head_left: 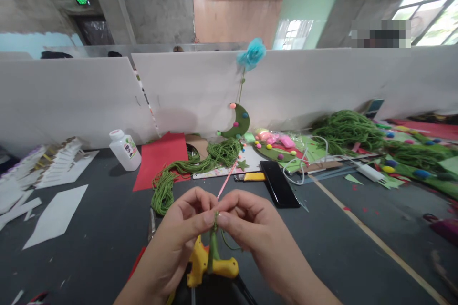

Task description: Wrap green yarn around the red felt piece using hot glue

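My left hand [191, 224] and my right hand [246, 224] meet at the front middle, thumbs and fingertips pinched close together. Between them they grip a thin green cord [215, 219], tied or wrapped at the top of a narrow green strip [212, 248] that hangs down. A loose end of the cord curls below my right fingers. Behind the strip, low in the view, lies a yellow hot glue gun [229, 267], partly hidden by my left hand. A pink striped stick [227, 178] shows just beyond my fingertips.
Green yarn [162, 195] lies beside red paper [161, 157] and a white bottle [125, 150]. Right of centre are a yellow utility knife [254, 177], a black phone [279, 183] and a white charger cable [304, 164]. A green crescent [239, 121] with pompoms leans on the white partition [200, 86].
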A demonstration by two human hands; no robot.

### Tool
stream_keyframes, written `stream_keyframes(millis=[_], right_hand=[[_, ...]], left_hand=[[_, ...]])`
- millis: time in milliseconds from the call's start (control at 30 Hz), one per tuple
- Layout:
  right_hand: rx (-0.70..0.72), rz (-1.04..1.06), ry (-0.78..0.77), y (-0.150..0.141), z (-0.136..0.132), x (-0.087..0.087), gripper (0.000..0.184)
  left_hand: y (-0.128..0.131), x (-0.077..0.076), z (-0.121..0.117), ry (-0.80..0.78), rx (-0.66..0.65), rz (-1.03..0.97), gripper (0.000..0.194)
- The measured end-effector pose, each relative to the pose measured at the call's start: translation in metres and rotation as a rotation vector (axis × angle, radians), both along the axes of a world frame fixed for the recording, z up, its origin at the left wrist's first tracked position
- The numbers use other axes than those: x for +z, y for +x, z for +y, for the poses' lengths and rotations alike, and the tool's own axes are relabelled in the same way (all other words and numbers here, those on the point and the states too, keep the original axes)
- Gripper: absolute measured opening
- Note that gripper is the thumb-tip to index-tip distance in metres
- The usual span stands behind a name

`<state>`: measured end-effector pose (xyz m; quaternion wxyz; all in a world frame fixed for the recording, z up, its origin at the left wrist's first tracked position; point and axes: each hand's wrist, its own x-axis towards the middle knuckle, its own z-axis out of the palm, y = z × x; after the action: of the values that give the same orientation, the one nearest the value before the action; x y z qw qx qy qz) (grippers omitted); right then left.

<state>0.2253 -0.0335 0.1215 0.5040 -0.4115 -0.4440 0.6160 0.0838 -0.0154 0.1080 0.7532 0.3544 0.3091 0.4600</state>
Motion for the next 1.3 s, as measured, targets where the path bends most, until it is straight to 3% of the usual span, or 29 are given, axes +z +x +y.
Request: stream_keyframes(millis=[233, 367, 533, 767, 967, 1133, 1200, 1300], right_hand=[[-0.187, -0.226, 0.111, -0.003, -0.001, 0.004, 0.016], [-0.209, -0.326, 0.164, -0.002, -0.002, 0.003, 0.015], [-0.218, -0.436, 0.267, -0.001, -0.005, 0.004, 0.011], [-0.181, -0.456, 0.23, 0.0, -0.006, 0.01, 0.013], [-0.067, -0.239, 0.048, -0.002, -0.002, 0.012, 0.014], [-0.084, -0.152, 0.048, -0.004, -0.001, 0.008, 0.012], [-0.096, -0.169, 0.063, -0.004, -0.002, 0.008, 0.013], [-0.156, -0.265, 0.127, -0.005, -0.006, 0.005, 0.013]], left_hand=[[0.001, 0.003, -0.004, 0.293, 0.299, 0.19, 0.018], [0.003, 0.002, -0.01, 0.185, 0.34, 0.301, 0.01], [-0.001, 0.002, -0.009, 0.264, 0.413, 0.356, 0.005], [-0.001, 0.003, -0.009, 0.148, 0.329, 0.295, 0.007], [0.005, 0.008, -0.013, 0.068, 0.311, 0.214, 0.007], [0.006, 0.008, -0.013, 0.005, 0.232, 0.13, 0.009], [0.005, 0.006, -0.012, 0.01, 0.226, 0.114, 0.01], [0.005, 0.002, -0.01, 0.138, 0.293, 0.15, 0.01]])
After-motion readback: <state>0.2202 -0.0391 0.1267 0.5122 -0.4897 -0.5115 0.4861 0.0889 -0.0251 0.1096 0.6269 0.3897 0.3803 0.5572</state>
